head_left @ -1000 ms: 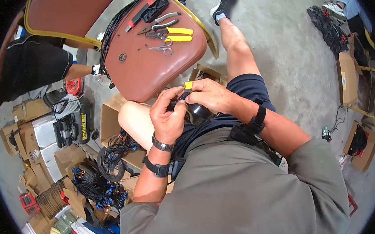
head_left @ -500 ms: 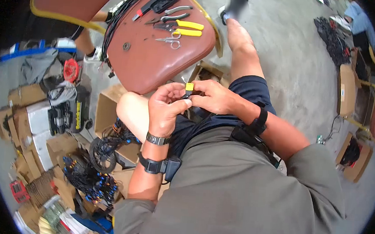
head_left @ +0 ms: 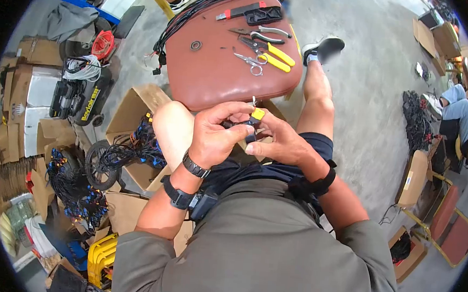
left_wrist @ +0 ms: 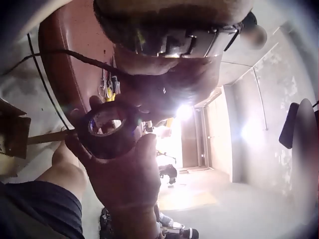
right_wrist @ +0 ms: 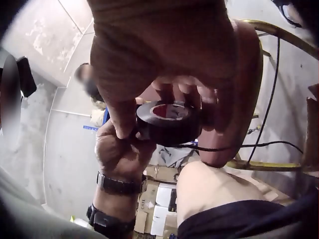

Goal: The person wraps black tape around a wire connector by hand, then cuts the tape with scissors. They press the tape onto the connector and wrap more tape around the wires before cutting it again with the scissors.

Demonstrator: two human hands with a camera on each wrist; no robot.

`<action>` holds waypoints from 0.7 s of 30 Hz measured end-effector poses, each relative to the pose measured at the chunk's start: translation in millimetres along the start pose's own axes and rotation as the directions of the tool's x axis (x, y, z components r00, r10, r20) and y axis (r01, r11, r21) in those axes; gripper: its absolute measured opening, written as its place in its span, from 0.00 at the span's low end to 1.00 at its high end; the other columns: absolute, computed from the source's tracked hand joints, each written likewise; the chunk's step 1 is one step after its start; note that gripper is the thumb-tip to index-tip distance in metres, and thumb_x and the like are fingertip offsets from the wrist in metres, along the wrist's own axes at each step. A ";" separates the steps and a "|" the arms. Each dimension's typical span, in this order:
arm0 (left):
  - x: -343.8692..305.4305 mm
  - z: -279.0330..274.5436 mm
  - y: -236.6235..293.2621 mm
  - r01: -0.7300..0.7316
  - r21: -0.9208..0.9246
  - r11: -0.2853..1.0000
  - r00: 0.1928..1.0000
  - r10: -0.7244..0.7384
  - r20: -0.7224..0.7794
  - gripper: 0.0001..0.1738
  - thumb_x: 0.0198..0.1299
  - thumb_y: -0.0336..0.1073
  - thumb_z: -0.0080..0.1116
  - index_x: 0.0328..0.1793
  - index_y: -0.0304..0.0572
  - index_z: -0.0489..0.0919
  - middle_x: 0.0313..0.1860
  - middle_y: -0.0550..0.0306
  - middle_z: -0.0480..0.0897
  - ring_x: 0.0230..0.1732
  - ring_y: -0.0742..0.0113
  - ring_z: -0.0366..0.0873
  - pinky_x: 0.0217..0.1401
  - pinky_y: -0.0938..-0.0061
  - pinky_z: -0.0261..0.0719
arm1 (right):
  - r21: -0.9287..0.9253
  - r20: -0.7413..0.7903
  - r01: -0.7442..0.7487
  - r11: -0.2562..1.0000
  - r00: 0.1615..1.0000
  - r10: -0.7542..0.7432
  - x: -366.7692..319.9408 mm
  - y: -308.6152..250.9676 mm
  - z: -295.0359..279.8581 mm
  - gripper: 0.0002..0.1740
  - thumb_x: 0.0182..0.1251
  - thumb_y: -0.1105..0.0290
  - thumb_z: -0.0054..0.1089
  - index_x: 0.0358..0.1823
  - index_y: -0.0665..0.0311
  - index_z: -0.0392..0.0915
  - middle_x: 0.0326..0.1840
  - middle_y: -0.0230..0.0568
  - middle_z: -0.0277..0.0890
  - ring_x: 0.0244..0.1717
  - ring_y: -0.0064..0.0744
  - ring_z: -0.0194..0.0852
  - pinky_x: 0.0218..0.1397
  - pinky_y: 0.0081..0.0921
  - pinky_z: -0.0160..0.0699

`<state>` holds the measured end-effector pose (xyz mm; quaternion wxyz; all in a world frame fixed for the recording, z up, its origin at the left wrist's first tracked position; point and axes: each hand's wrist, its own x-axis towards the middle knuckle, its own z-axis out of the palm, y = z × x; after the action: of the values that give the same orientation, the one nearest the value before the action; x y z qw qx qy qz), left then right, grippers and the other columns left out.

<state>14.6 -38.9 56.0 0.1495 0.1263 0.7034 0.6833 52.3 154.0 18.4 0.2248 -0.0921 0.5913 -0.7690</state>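
My left hand (head_left: 215,136) pinches a black cable with a yellow connector (head_left: 257,115) between thumb and fingers, over my lap. Close against it, my right hand (head_left: 287,141) holds a roll of black electrical tape (right_wrist: 167,130), its thumb on one side and fingers curled round the other. In the right wrist view the left fingers lie right beside the roll, and the black cable (right_wrist: 239,148) trails away to the right. A small pale end sticks up above the connector. The left fingertips are partly hidden.
On the brown chair seat (head_left: 211,85) ahead lie scissors (head_left: 253,64), yellow-handled strippers (head_left: 278,57), pliers (head_left: 266,35), a utility knife (head_left: 238,10) and a small ring (head_left: 196,45). An open carton (head_left: 133,109) with wires stands left of my knee. Bundled cables (head_left: 73,189) lie further left.
The head view has swung, so chair and tools appear further right. The right fingers have shifted off the yellow connector's side, and the right thumb is now lower and apart from the left thumb.
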 end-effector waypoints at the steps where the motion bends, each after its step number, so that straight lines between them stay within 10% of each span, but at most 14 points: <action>1: 1.1 -2.1 0.1 0.000 -0.014 1.000 1.000 0.000 -0.023 0.22 0.52 0.17 0.72 0.55 0.36 0.85 0.44 0.63 0.87 0.44 0.77 0.82 0.53 0.78 0.81 | -0.072 -0.011 -0.016 0.997 1.000 0.016 4.6 1.2 -1.2 0.42 0.63 0.66 0.73 0.75 0.66 0.61 0.54 0.35 0.75 0.56 0.25 0.72 0.58 0.29 0.76; 14: 51.9 -32.6 -29.4 0.029 -0.126 0.992 0.995 -0.041 -0.095 0.24 0.58 0.18 0.66 0.62 0.33 0.80 0.43 0.57 0.86 0.45 0.73 0.83 0.50 0.78 0.83 | -0.196 -0.032 -0.070 0.978 0.997 0.065 63.4 -11.0 -11.9 0.28 0.69 0.59 0.66 0.65 0.67 0.71 0.50 0.33 0.75 0.51 0.23 0.72 0.56 0.28 0.74; 21: 78.9 -53.1 -37.6 0.227 -0.470 0.853 0.961 -0.273 -0.032 0.19 0.63 0.21 0.62 0.61 0.34 0.80 0.39 0.55 0.87 0.29 0.78 0.80 0.27 0.86 0.75 | -0.102 -0.082 -0.064 0.993 0.995 0.056 106.0 5.9 -19.4 0.16 0.73 0.62 0.58 0.49 0.69 0.81 0.42 0.33 0.81 0.45 0.21 0.74 0.51 0.26 0.75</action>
<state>-77.6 -59.1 16.5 0.2283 -0.0391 0.5372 0.8110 -47.6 121.4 -5.9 0.2191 -0.0554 0.6418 -0.7328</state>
